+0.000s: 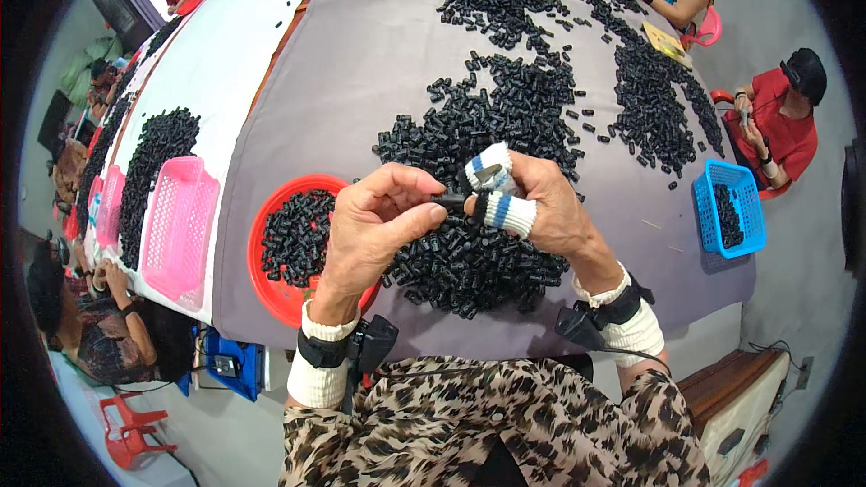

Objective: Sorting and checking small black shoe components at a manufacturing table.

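Near the table's (658, 271) front edge, apparently mid-working, the left hand (374, 216) pinched a part (446, 201) against the curled right hand (550, 203), whose hold was unclear, the next move needing steadiness.

Bright, soft light nearly bleaches the white cloth (216, 63), and fisheye distortion curves straight lines toward the edges.

black piece (449, 201) part-hidden, shirt (505, 410) cut off

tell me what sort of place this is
Likely a small hand-work workshop: heaps of small black parts on a cloth-covered table, seated people around it, and a blue basket holding more.
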Motion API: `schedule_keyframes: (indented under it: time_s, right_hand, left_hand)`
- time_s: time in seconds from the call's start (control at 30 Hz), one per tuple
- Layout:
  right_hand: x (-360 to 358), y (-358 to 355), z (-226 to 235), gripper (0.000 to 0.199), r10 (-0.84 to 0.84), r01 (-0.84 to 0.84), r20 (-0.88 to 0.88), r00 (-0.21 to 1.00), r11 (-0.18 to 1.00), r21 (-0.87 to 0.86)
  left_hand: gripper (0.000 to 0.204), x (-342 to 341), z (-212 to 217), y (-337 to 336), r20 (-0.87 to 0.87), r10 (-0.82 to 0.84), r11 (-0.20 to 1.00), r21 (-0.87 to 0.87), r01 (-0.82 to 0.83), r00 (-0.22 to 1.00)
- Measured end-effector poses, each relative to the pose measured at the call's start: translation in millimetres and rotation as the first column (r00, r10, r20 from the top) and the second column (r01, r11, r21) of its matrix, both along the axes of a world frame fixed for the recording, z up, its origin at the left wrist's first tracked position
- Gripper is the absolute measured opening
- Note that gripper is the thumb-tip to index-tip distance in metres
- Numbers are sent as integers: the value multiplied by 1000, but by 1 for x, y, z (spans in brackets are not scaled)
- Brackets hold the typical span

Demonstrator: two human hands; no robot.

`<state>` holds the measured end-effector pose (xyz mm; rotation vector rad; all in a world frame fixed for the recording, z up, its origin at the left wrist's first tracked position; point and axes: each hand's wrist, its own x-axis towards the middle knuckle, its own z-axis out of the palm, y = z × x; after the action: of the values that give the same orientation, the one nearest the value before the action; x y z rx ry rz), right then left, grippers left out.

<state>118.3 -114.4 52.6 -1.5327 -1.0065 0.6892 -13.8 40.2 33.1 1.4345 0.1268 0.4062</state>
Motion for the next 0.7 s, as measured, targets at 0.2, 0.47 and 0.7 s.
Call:
schedule_keyframes:
  time_s: [0.2, 0.47, 0.7]
  right_hand:
    - [-2, 3, -6, 22, 52, -53, 20, 998, 997, 64]
    - [-4, 3, -16, 23, -61, 44, 110, 992, 988, 147]
    - [-4, 3, -15, 22, -74, 42, 228, 971, 989, 145]
  left_hand:
    - [22, 7, -8, -3, 81, -55, 965, -251, 74, 995]
    - [25, 13, -11, -15, 71, -42, 881, -467, 71, 997]
    - [20, 17, -5, -23, -8, 39, 904, -426, -39, 999]
